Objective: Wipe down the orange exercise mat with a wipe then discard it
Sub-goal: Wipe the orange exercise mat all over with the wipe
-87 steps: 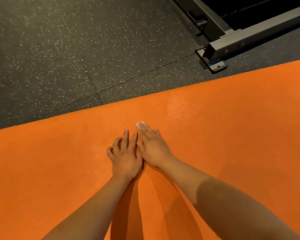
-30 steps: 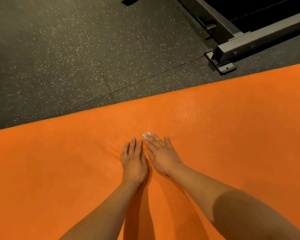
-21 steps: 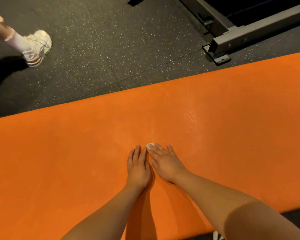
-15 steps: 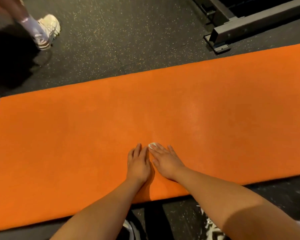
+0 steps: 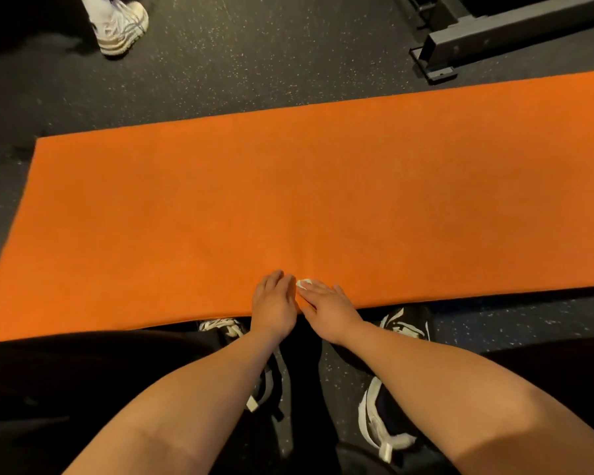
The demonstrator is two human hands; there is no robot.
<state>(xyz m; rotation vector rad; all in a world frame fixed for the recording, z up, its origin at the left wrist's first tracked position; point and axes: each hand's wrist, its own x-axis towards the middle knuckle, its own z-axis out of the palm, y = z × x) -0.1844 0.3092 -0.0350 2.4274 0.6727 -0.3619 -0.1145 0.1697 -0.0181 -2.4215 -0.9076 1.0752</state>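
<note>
Both hands flat at orange mat [image 5: 288, 207] near edge; right hand [image 5: 326, 305] pressing wipe [image 5: 303, 283], left hand [image 5: 273, 301] beside.

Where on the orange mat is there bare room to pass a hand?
The mat is bare left of the left hand out to its short end, right of the right hand to the picture's edge, and ahead to the far edge. Crowded only at the near edge: both hands, the wipe and the person's own shoes just off it.
</note>
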